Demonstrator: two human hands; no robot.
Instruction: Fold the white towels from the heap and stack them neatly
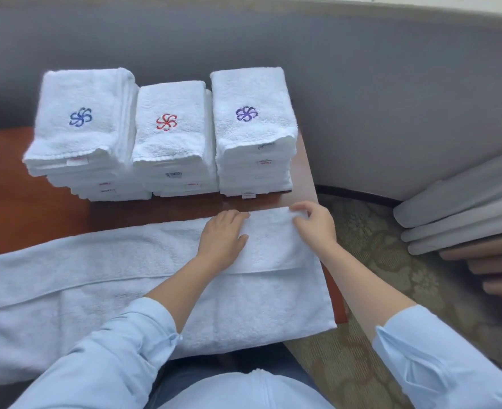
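Note:
A long white towel (102,278) lies spread across the near part of the brown table (22,208), its far long edge folded over toward me. My left hand (223,237) presses flat on the folded strip near its right end. My right hand (314,222) pinches the towel's far right corner. Behind them stand three stacks of folded white towels: the left stack (81,134) has a blue flower emblem on top, the middle stack (170,137) a red one, the right stack (252,128) a purple one.
A grey sofa back (361,84) curves behind the table. Patterned carpet (376,255) lies to the right, where grey and brown rolled or padded pieces (465,225) are piled. The towel's right end overhangs the table's right edge. A bit of white cloth shows at the far left edge.

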